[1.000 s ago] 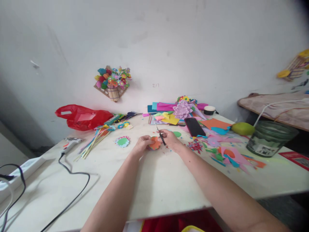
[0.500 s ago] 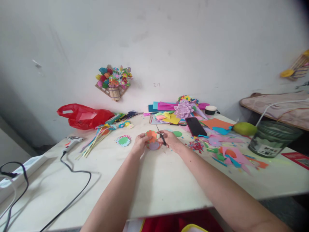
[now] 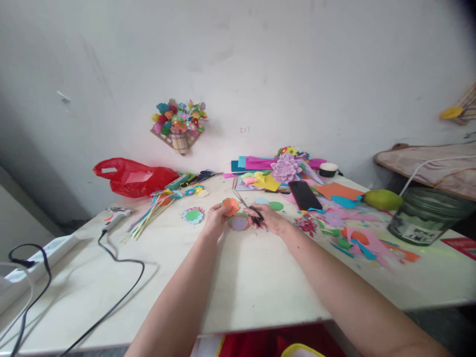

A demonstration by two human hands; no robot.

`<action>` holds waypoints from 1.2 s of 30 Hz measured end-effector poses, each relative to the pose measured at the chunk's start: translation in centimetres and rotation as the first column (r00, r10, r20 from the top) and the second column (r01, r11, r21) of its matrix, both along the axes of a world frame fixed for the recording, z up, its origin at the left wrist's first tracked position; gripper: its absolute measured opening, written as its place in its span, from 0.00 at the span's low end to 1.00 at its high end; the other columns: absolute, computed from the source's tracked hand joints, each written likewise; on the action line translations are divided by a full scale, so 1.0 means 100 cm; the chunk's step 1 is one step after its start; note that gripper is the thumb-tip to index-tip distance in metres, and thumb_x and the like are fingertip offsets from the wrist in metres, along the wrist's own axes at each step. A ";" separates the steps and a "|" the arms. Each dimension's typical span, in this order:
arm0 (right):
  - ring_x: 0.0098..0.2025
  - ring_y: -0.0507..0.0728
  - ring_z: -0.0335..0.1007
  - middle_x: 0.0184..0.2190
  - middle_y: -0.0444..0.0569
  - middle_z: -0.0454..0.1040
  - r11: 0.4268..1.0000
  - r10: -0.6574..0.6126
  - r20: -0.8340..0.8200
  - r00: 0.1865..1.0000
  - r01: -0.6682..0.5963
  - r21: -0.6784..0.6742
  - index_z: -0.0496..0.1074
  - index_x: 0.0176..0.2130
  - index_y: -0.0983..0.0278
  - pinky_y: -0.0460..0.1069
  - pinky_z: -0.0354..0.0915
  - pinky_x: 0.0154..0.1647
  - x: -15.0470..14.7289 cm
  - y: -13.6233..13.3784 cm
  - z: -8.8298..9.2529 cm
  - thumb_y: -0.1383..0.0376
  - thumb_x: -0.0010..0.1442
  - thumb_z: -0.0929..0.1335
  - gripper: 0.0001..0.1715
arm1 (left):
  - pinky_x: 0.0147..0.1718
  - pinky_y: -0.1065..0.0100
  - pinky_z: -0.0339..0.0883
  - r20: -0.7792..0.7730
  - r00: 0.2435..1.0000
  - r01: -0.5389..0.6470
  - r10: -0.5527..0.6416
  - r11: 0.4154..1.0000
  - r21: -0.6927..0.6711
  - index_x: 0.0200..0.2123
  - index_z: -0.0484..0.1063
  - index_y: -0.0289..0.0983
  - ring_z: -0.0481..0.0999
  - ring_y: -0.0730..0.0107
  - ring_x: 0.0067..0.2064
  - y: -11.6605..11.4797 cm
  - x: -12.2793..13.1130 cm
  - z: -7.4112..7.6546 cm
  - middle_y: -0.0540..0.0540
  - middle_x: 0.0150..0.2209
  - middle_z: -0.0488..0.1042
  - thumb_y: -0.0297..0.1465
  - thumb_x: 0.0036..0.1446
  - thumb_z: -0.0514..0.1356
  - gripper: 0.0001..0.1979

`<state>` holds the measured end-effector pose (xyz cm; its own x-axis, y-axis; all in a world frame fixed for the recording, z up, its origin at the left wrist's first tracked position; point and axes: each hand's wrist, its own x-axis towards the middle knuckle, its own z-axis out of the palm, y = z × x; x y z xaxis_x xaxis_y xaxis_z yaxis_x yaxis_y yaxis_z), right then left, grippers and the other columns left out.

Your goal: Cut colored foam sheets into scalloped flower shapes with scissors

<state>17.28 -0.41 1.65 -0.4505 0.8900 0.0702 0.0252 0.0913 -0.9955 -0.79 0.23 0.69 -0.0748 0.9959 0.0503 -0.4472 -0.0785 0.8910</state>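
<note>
My left hand (image 3: 216, 219) pinches an orange scalloped flower cutout (image 3: 231, 206) by its left side. A pair of scissors (image 3: 256, 215) with black handles is in my right hand (image 3: 268, 219), its blades pointing up and left, slightly apart, just right of the orange cutout. Below the two hands lies a round cutout with a purple centre (image 3: 239, 223) on the table. A green disc in a pale scalloped ring (image 3: 193, 215) rests to the left of my left hand. Beyond my right hand is a plain green disc (image 3: 275, 206).
Coloured scraps (image 3: 359, 238), a phone (image 3: 305, 195) and a glass jar (image 3: 420, 218) occupy the right side. A red plastic bag (image 3: 137, 178), paper strips (image 3: 156, 213), a glue gun (image 3: 117, 218) and its black cord are on the left. Stacked coloured sheets (image 3: 256, 163) sit by the wall.
The scissors have drawn back slightly from the orange cutout and their blades have opened. The orange cutout has shifted a little left and up. The whole view has moved slightly.
</note>
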 end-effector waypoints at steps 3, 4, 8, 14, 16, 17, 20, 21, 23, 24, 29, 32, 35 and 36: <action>0.14 0.45 0.61 0.19 0.43 0.69 0.996 0.080 0.075 0.994 -0.082 0.026 0.66 0.26 0.67 0.40 0.48 0.09 0.003 0.002 0.000 0.50 0.51 0.69 0.22 | 0.31 0.69 0.68 0.005 1.000 -0.014 0.014 1.000 -0.006 0.24 0.74 0.32 0.76 0.69 0.27 0.002 -0.001 -0.001 0.46 0.24 0.77 0.25 0.32 0.66 0.10; 0.15 0.45 0.61 0.19 0.43 0.70 0.994 0.104 0.102 0.989 -0.107 0.034 0.66 0.26 0.67 0.40 0.48 0.09 0.004 0.002 -0.001 0.50 0.51 0.68 0.22 | 0.31 0.69 0.68 0.007 1.000 -0.021 0.021 1.000 -0.011 0.24 0.74 0.32 0.76 0.69 0.27 0.002 -0.001 -0.001 0.46 0.24 0.77 0.25 0.32 0.66 0.09; 0.15 0.46 0.63 0.20 0.44 0.71 0.982 0.173 0.169 0.970 -0.184 0.052 0.67 0.27 0.67 0.40 0.49 0.10 0.008 0.005 -0.002 0.52 0.53 0.68 0.20 | 0.30 0.69 0.68 0.024 0.999 -0.038 0.038 0.999 -0.020 0.22 0.72 0.32 0.75 0.70 0.27 0.004 -0.003 -0.002 0.47 0.23 0.76 0.24 0.32 0.66 0.08; 0.16 0.47 0.64 0.21 0.45 0.72 0.972 0.210 0.210 0.955 -0.228 0.065 0.67 0.27 0.67 0.41 0.50 0.11 0.011 0.008 -0.003 0.54 0.54 0.67 0.18 | 0.29 0.69 0.68 0.063 0.997 -0.046 0.047 0.999 -0.025 0.22 0.72 0.32 0.75 0.69 0.27 0.006 -0.004 -0.004 0.46 0.24 0.76 0.24 0.33 0.65 0.08; 0.17 0.47 0.65 0.21 0.45 0.72 0.970 0.212 0.219 0.952 -0.232 0.068 0.67 0.28 0.67 0.41 0.50 0.11 0.012 0.007 -0.003 0.54 0.55 0.67 0.18 | 0.28 0.69 0.68 0.069 0.996 -0.052 0.054 0.998 -0.035 0.22 0.71 0.32 0.75 0.69 0.27 0.006 -0.004 -0.004 0.46 0.23 0.76 0.24 0.33 0.65 0.07; 0.17 0.47 0.65 0.21 0.45 0.72 0.971 0.209 0.224 0.952 -0.230 0.070 0.67 0.28 0.67 0.41 0.50 0.11 0.011 0.007 -0.003 0.54 0.55 0.67 0.18 | 0.28 0.70 0.68 0.070 0.996 -0.055 0.057 0.998 -0.040 0.21 0.71 0.32 0.75 0.69 0.26 0.006 -0.004 -0.004 0.46 0.23 0.76 0.23 0.33 0.64 0.06; 0.16 0.47 0.64 0.21 0.45 0.72 0.975 0.187 0.241 0.952 -0.210 0.073 0.66 0.27 0.67 0.41 0.50 0.10 0.010 0.006 -0.002 0.53 0.55 0.67 0.19 | 0.28 0.70 0.68 0.072 0.996 -0.051 0.054 0.998 -0.046 0.22 0.72 0.32 0.75 0.70 0.26 0.006 -0.004 -0.004 0.45 0.23 0.76 0.23 0.34 0.64 0.06; 0.16 0.47 0.64 0.20 0.45 0.72 0.977 0.177 0.246 0.953 -0.200 0.071 0.66 0.27 0.67 0.41 0.49 0.10 0.009 0.006 -0.002 0.53 0.54 0.68 0.19 | 0.28 0.70 0.68 0.073 0.996 -0.048 0.051 0.998 -0.046 0.22 0.72 0.32 0.75 0.70 0.26 0.006 -0.004 -0.004 0.45 0.23 0.76 0.23 0.34 0.64 0.06; 0.16 0.46 0.63 0.20 0.44 0.71 0.981 0.157 0.257 0.954 -0.180 0.066 0.66 0.27 0.67 0.41 0.49 0.10 0.007 0.005 -0.003 0.53 0.54 0.68 0.19 | 0.27 0.70 0.68 0.077 0.996 -0.046 0.050 0.998 -0.048 0.22 0.72 0.32 0.75 0.70 0.26 0.006 -0.003 -0.003 0.45 0.23 0.76 0.23 0.35 0.63 0.05; 0.15 0.46 0.63 0.20 0.44 0.71 0.983 0.148 0.262 0.954 -0.170 0.062 0.65 0.27 0.67 0.41 0.48 0.09 0.006 0.005 -0.003 0.52 0.53 0.68 0.19 | 0.27 0.71 0.68 0.078 0.996 -0.047 0.051 0.998 -0.048 0.22 0.72 0.32 0.75 0.70 0.26 0.006 -0.003 -0.003 0.45 0.23 0.76 0.23 0.35 0.63 0.05; 0.15 0.45 0.62 0.19 0.42 0.70 0.989 0.118 0.274 0.954 -0.138 0.054 0.65 0.27 0.66 0.40 0.48 0.09 0.003 0.005 -0.003 0.52 0.53 0.68 0.20 | 0.29 0.72 0.69 0.083 0.996 -0.020 0.022 0.999 -0.029 0.25 0.76 0.32 0.76 0.71 0.28 0.004 -0.002 -0.002 0.44 0.27 0.79 0.22 0.35 0.63 0.08; 0.14 0.45 0.61 0.19 0.42 0.69 0.991 0.111 0.257 0.960 -0.128 0.049 0.65 0.27 0.66 0.40 0.47 0.09 0.002 0.005 -0.004 0.52 0.53 0.67 0.20 | 0.30 0.73 0.69 0.095 0.996 -0.001 0.003 1.000 -0.021 0.26 0.76 0.31 0.76 0.71 0.29 0.004 -0.002 -0.002 0.43 0.28 0.79 0.21 0.35 0.63 0.09; 0.14 0.45 0.61 0.19 0.41 0.69 0.991 0.106 0.253 0.962 -0.123 0.051 0.65 0.27 0.66 0.40 0.47 0.10 0.002 0.005 -0.006 0.52 0.53 0.68 0.19 | 0.30 0.72 0.68 0.100 0.995 -0.002 0.004 1.000 -0.022 0.25 0.76 0.32 0.76 0.71 0.29 0.004 -0.001 -0.002 0.44 0.28 0.79 0.21 0.35 0.63 0.08; 0.14 0.45 0.61 0.19 0.41 0.69 0.991 0.104 0.253 0.962 -0.121 0.052 0.65 0.27 0.66 0.40 0.46 0.10 0.002 0.005 -0.007 0.53 0.53 0.68 0.18 | 0.30 0.72 0.68 0.101 0.995 -0.006 0.008 1.000 -0.023 0.25 0.76 0.32 0.76 0.71 0.29 0.004 -0.001 -0.003 0.44 0.28 0.79 0.21 0.35 0.63 0.08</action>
